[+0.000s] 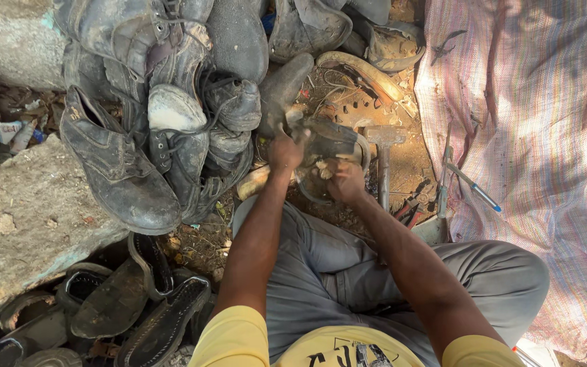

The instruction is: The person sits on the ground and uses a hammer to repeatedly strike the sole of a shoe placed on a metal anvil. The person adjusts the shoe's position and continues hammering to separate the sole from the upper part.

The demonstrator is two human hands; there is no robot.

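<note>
The person sits cross-legged on the ground, and both hands meet on a worn dark shoe (331, 141) held just in front of the knees, low and close where the light falls on it. The left hand (284, 151) clamps the toe end, its fingers closed round the leather to keep the shoe from turning. The right hand (345, 181) sits at the lower edge by the sole, fingers curled in against it; whether they pinch something small there I cannot tell, though pale scraps show between the two hands.

One hammer (383, 162) lies just right of the shoe, head away from the person and handle pointing back toward the knee, so it is within easy reach of the right hand. A pair of red-handled pliers (409, 212) lies near its handle (partly shaded). One blue-tipped pen-like tool (473, 187) rests on the striped sack cloth (531, 122), which is spread to the right as a clean place for tools.

To the left, a heap of black boots (164, 102) leans against a large stone (28, 217); I count about six or seven, laces tangled, though the overlapping makes it uncertain. Nearer the left knee lie roughly four or five flat sandals (164, 319) stacked loosely in shadow.
</note>
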